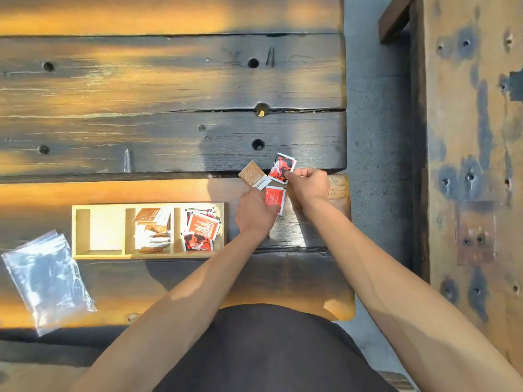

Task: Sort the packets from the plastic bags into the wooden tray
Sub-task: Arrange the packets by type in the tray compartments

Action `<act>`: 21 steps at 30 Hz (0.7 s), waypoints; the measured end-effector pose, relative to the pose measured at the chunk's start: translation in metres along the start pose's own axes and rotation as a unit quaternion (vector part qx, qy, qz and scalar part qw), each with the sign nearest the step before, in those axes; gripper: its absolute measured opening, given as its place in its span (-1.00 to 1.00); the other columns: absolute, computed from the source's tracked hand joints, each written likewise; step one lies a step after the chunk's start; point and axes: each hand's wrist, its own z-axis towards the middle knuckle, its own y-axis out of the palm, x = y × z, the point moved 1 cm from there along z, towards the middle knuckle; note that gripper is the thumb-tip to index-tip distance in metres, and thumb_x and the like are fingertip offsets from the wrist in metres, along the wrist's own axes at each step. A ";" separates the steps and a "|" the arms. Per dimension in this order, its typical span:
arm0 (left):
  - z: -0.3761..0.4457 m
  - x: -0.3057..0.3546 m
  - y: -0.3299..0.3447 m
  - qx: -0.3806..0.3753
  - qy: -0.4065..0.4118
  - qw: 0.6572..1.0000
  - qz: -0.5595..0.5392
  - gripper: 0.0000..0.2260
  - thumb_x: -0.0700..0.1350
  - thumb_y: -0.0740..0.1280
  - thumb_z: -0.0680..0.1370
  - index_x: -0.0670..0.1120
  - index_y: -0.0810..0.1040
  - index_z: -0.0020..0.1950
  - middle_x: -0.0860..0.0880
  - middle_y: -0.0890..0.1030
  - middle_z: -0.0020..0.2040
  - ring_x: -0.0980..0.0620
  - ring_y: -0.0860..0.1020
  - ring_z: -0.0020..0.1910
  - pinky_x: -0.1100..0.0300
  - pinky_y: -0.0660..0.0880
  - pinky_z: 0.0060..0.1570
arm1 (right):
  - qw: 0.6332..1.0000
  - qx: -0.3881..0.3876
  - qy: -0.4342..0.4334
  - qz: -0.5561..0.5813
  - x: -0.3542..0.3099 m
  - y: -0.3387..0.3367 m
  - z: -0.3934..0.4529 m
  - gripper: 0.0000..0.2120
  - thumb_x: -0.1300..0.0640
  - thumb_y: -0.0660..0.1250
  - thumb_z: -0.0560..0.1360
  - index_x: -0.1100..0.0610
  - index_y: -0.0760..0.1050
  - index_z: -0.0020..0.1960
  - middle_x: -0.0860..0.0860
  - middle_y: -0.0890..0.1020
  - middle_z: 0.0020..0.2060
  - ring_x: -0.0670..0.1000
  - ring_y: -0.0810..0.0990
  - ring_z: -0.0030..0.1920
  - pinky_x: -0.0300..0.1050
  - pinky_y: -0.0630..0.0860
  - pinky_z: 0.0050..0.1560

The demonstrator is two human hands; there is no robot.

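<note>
A wooden tray (150, 205) with three compartments lies on the plank table. Its left compartment is bare, the middle one holds brown and white packets (151, 230), the right one red packets (201, 229). Right of the tray, my left hand (254, 213) pinches a brown packet (252, 174), and a red packet (274, 197) lies partly under its fingers. My right hand (308, 185) grips a red and black packet (280, 167) by its lower corner. Clear plastic bags (46, 275) lie flat at the table's left front.
The table of dark, weathered planks (169, 89) ends at its right edge near my right hand. Beyond a grey floor gap (376, 123) stands a second worn wooden surface (475, 137). My dark-clothed torso is at the bottom.
</note>
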 end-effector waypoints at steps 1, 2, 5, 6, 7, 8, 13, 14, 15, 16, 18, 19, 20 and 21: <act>0.001 0.000 -0.001 -0.009 -0.002 1.000 -0.007 -0.75 -0.01 0.51 0.43 -0.14 0.55 -0.07 -0.16 0.64 -0.02 -0.18 0.61 -0.01 -0.01 0.55 -0.05 | 1.000 -0.001 -0.001 0.005 0.001 0.001 0.000 -0.79 0.08 0.56 0.41 0.04 0.60 -0.33 -0.12 0.63 -0.40 -0.11 0.58 -0.34 -0.19 0.51 -0.16; 0.003 -0.001 -0.002 -0.015 -0.005 1.000 -0.016 -0.78 -0.04 0.51 0.44 -0.13 0.53 -0.13 -0.16 0.64 -0.05 -0.17 0.61 -0.05 -0.01 0.55 -0.06 | 1.000 -0.002 -0.002 0.010 0.001 0.001 0.001 -0.79 0.10 0.56 0.42 0.04 0.60 -0.34 -0.13 0.62 -0.42 -0.15 0.55 -0.39 -0.22 0.49 -0.18; 0.005 -0.007 -0.005 -0.026 -0.014 0.998 -0.052 -0.81 -0.08 0.52 0.45 -0.10 0.52 -0.16 -0.12 0.65 -0.11 -0.11 0.61 -0.09 0.06 0.52 -0.07 | 0.999 -0.015 0.010 0.028 0.001 -0.001 0.000 -0.75 0.14 0.54 0.44 0.04 0.57 -0.37 -0.12 0.60 -0.48 -0.18 0.51 -0.50 -0.24 0.49 -0.28; 0.005 -0.008 -0.006 -0.034 -0.020 0.997 -0.070 -0.82 -0.09 0.52 0.46 -0.09 0.53 -0.15 -0.09 0.65 -0.15 -0.08 0.60 -0.12 0.09 0.50 -0.08 | 0.999 -0.023 0.014 0.044 0.001 -0.002 0.000 -0.74 0.15 0.53 0.46 0.04 0.56 -0.36 -0.11 0.59 -0.49 -0.15 0.50 -0.51 -0.22 0.49 -0.31; 0.005 -0.009 -0.008 -0.042 -0.024 0.995 -0.089 -0.83 -0.11 0.52 0.46 -0.08 0.53 -0.15 -0.06 0.62 -0.20 -0.06 0.58 -0.16 0.12 0.49 -0.10 | 0.997 -0.032 0.018 0.068 0.001 -0.004 -0.002 -0.74 0.18 0.51 0.47 0.04 0.54 -0.35 -0.09 0.58 -0.50 -0.12 0.47 -0.52 -0.22 0.47 -0.38; 0.004 -0.010 -0.009 -0.050 -0.027 0.992 -0.109 -0.83 -0.13 0.52 0.46 -0.08 0.53 -0.17 -0.02 0.59 -0.26 -0.02 0.56 -0.22 0.15 0.47 -0.13 | 0.994 -0.042 0.025 0.095 -0.001 -0.007 -0.005 -0.75 0.21 0.48 0.49 0.04 0.53 -0.33 -0.07 0.56 -0.51 -0.10 0.44 -0.53 -0.24 0.42 -0.45; -0.008 -0.009 -0.024 -0.056 -0.014 0.982 -0.181 -0.84 -0.16 0.48 0.46 -0.07 0.50 -0.19 0.03 0.52 -0.35 0.11 0.46 -0.37 0.24 0.38 -0.31 | 0.988 -0.062 0.004 0.143 0.006 -0.026 -0.021 -0.81 0.22 0.42 0.49 0.05 0.47 -0.22 0.01 0.56 -0.35 -0.04 0.52 -0.34 -0.12 0.51 -0.27; -0.010 -0.009 -0.027 -0.053 -0.012 0.981 -0.188 -0.83 -0.17 0.47 0.46 -0.07 0.49 -0.21 0.00 0.53 -0.34 0.11 0.46 -0.37 0.25 0.38 -0.32 | 0.990 -0.064 -0.013 0.129 0.008 -0.031 -0.027 -0.83 0.22 0.42 0.47 0.05 0.47 -0.23 0.02 0.56 -0.32 -0.01 0.54 -0.27 -0.07 0.53 -0.17; -0.013 -0.009 -0.029 -0.048 -0.011 0.980 -0.195 -0.81 -0.17 0.47 0.45 -0.06 0.47 -0.22 -0.04 0.55 -0.33 0.09 0.47 -0.37 0.23 0.41 -0.32 | 0.990 -0.070 -0.027 0.116 0.010 -0.034 -0.033 -0.83 0.22 0.41 0.45 0.05 0.47 -0.24 0.02 0.56 -0.31 -0.01 0.54 -0.23 -0.05 0.54 -0.10; -0.016 -0.009 -0.031 -0.044 -0.011 0.978 -0.203 -0.80 -0.17 0.47 0.44 -0.06 0.45 -0.24 -0.12 0.58 -0.32 0.06 0.49 -0.36 0.15 0.46 -0.28 | 0.990 -0.083 -0.036 0.106 0.012 -0.037 -0.039 -0.82 0.24 0.41 0.45 0.06 0.46 -0.24 0.01 0.55 -0.32 -0.02 0.53 -0.24 -0.05 0.54 -0.10; -0.023 -0.009 -0.034 -0.041 -0.005 0.975 -0.219 -0.79 -0.17 0.45 0.42 -0.06 0.43 -0.28 -0.24 0.65 -0.23 -0.02 0.56 -0.34 -0.01 0.58 -0.20 | 0.988 -0.118 -0.048 0.084 0.016 -0.042 -0.053 -0.80 0.30 0.39 0.49 0.10 0.45 -0.22 -0.04 0.49 -0.40 -0.08 0.47 -0.36 -0.10 0.52 -0.22; -0.028 -0.010 -0.035 -0.045 0.001 0.973 -0.227 -0.78 -0.18 0.45 0.42 -0.06 0.42 -0.29 -0.26 0.65 -0.22 -0.05 0.58 -0.34 -0.07 0.61 -0.19 | 0.986 -0.140 -0.053 0.076 0.018 -0.042 -0.061 -0.80 0.32 0.38 0.51 0.12 0.45 -0.21 -0.06 0.47 -0.44 -0.10 0.44 -0.40 -0.13 0.51 -0.27; -0.033 -0.010 -0.036 -0.052 0.008 0.970 -0.236 -0.78 -0.19 0.45 0.43 -0.08 0.42 -0.28 -0.26 0.63 -0.24 -0.05 0.59 -0.36 -0.09 0.63 -0.21 | 0.983 -0.162 -0.055 0.074 0.021 -0.042 -0.070 -0.81 0.33 0.38 0.53 0.14 0.46 -0.20 -0.07 0.46 -0.46 -0.11 0.44 -0.41 -0.14 0.55 -0.28; -0.038 -0.012 -0.037 -0.061 0.015 0.968 -0.245 -0.78 -0.22 0.45 0.45 -0.10 0.42 -0.27 -0.23 0.61 -0.25 -0.04 0.59 -0.39 -0.09 0.63 -0.26 | 0.979 -0.182 -0.052 0.076 0.025 -0.041 -0.077 -0.81 0.33 0.39 0.54 0.15 0.48 -0.20 -0.07 0.47 -0.45 -0.13 0.47 -0.40 -0.14 0.61 -0.23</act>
